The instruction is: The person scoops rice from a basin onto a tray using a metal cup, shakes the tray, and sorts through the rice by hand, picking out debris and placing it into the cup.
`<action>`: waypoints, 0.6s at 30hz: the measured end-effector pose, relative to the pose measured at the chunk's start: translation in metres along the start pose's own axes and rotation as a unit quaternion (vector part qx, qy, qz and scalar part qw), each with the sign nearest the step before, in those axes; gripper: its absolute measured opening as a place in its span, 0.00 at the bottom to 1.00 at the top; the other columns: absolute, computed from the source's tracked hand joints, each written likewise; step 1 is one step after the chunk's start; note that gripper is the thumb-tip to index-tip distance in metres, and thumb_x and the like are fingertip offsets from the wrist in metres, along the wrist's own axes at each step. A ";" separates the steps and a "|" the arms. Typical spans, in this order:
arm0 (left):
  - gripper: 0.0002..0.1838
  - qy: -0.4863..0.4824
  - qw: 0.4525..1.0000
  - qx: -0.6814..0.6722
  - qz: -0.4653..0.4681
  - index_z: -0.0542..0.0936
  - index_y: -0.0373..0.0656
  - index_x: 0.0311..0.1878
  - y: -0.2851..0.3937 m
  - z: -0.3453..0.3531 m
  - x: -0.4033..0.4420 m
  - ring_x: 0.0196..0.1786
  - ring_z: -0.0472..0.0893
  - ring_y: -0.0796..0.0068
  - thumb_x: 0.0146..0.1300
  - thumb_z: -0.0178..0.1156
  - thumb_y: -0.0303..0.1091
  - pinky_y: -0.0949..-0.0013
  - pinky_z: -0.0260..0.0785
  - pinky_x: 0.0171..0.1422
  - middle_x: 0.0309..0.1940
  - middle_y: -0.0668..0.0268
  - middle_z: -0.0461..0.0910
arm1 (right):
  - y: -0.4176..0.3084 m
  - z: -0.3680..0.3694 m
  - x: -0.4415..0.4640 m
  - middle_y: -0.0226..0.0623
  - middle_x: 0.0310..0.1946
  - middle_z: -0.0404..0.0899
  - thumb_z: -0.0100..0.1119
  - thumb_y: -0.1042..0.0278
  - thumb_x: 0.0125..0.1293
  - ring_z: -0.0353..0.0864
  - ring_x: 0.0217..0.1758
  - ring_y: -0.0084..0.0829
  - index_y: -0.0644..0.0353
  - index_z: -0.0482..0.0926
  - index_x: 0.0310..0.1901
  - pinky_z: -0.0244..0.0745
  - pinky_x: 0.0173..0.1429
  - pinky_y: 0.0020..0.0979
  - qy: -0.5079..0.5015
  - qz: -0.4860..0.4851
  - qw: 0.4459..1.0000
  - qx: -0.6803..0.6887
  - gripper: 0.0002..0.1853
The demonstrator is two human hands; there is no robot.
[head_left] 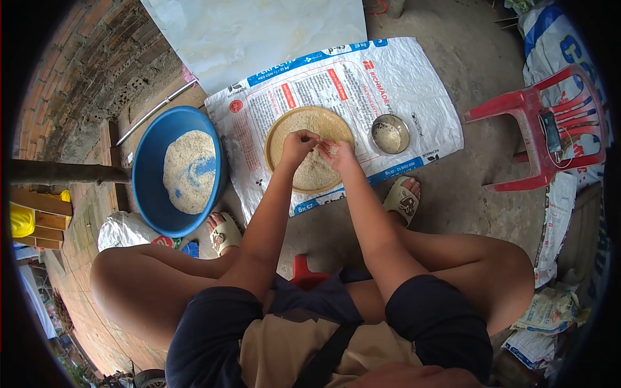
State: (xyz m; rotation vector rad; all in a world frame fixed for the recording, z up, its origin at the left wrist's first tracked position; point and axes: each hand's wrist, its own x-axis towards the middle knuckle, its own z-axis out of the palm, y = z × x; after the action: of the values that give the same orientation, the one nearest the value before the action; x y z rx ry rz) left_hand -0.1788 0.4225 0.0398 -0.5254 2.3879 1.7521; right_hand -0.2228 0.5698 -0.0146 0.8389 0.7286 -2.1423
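A round, shallow tan tray holding pale grain lies on a printed white sack. Both hands meet above the grain, near the middle of the tray. My left hand has its fingers bent together in a pinch, and whatever is between them is too small to name. Beside it, my right hand is turned partly palm up, with its fingers apart and close to the left fingertips. To the right of the tray stands a round metal bowl with some pale grain inside.
A large blue basin with pale grain stands on the left, near a metal pole. On the right is a red plastic chair with a dark device on it. A pale board lies beyond the sack. My sandalled feet flank the sack's near edge.
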 end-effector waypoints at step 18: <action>0.23 -0.073 0.624 -0.770 -0.112 0.72 0.38 0.48 -0.071 0.017 0.021 0.51 0.75 0.58 0.69 0.36 0.47 0.54 0.67 0.57 0.45 0.56 0.76 | 0.043 0.084 -0.026 0.52 0.40 0.79 0.53 0.57 0.57 0.80 0.41 0.43 0.63 0.80 0.36 0.73 0.47 0.39 -0.054 -0.314 0.656 -0.684 0.16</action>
State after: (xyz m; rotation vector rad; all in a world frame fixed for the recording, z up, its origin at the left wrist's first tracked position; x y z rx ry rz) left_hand -0.1753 0.4160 -0.0359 -0.6362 0.0687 3.0141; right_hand -0.2034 0.4966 0.0473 -0.4561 2.3214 -1.3349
